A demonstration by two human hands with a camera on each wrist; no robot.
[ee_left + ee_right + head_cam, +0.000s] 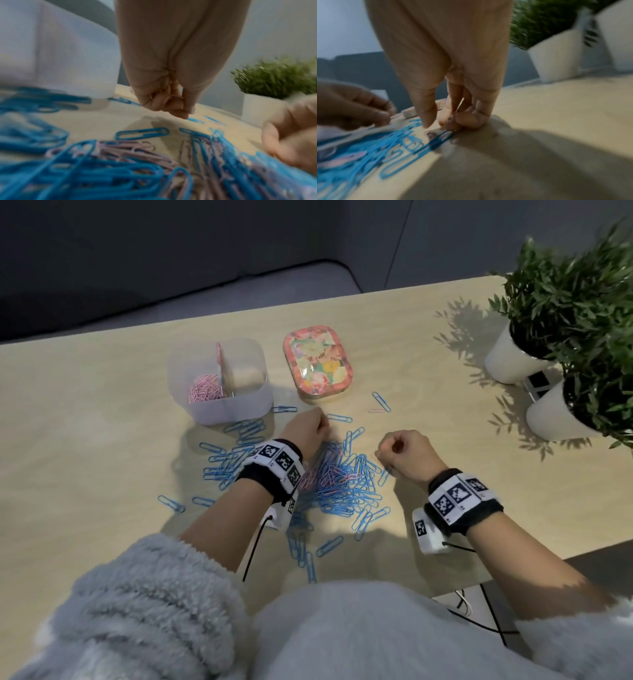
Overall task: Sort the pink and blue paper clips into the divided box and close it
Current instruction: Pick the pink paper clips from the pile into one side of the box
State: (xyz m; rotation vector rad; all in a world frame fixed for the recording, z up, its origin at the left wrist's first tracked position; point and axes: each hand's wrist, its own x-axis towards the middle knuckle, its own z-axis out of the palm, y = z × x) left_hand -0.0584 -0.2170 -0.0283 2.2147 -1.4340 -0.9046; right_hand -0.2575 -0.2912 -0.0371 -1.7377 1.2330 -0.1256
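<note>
The translucent divided box [219,412] stands at the back left of the table; its left compartment holds pink clips [205,393], and the right one looks bare. Its floral lid [317,366] lies to the right of it. A mixed pile of blue and pink clips [337,479] lies between my wrists. My left hand [322,424] hovers just right of the box [68,54], fingers curled round what looks like thin pink clips [164,98]. My right hand [383,455] sits at the pile's right edge, its fingertips [443,120] pinching a pinkish clip low on the table.
Two white pots [510,362] [558,419] with green plants stand at the right end of the table. Loose blue clips [381,401] and one pink clip [376,410] lie beyond the pile. The table's front edge is near my body, with cables hanging at the right.
</note>
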